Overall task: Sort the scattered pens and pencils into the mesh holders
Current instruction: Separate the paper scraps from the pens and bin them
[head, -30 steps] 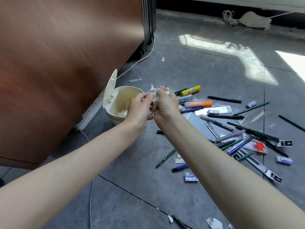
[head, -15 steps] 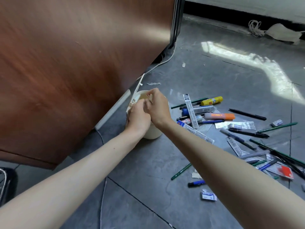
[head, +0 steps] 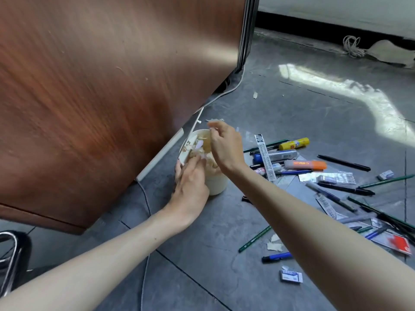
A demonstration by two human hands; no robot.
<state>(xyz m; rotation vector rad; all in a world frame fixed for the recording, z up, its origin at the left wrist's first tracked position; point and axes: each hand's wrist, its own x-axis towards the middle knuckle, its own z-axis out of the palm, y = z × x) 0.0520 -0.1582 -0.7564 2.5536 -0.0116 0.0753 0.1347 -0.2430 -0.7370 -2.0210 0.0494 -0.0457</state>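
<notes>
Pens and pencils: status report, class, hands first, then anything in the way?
Left hand steadies cream bin; right hand over it, pinching a paper scrap. Pens and pencils scattered on floor, unsorted. No mesh holders in view.

A reddish-brown wooden panel [head: 94, 90] is filling the left, standing on a grey tiled floor [head: 292, 104] where a sunlight patch [head: 350, 90] is falling, below a pale wall [head: 336, 10] with dark skirting [head: 314, 25].

Grey tiled floor [head: 292, 104] strewn with stationery

A small cream plastic bin [head: 216, 182] stands by the brown wooden panel at left; to its right lie an orange highlighter [head: 305, 164], a yellow glue stick [head: 293, 143], green pencils [head: 254, 239], a blue marker [head: 277, 257] and a white eraser [head: 291, 276].
</notes>
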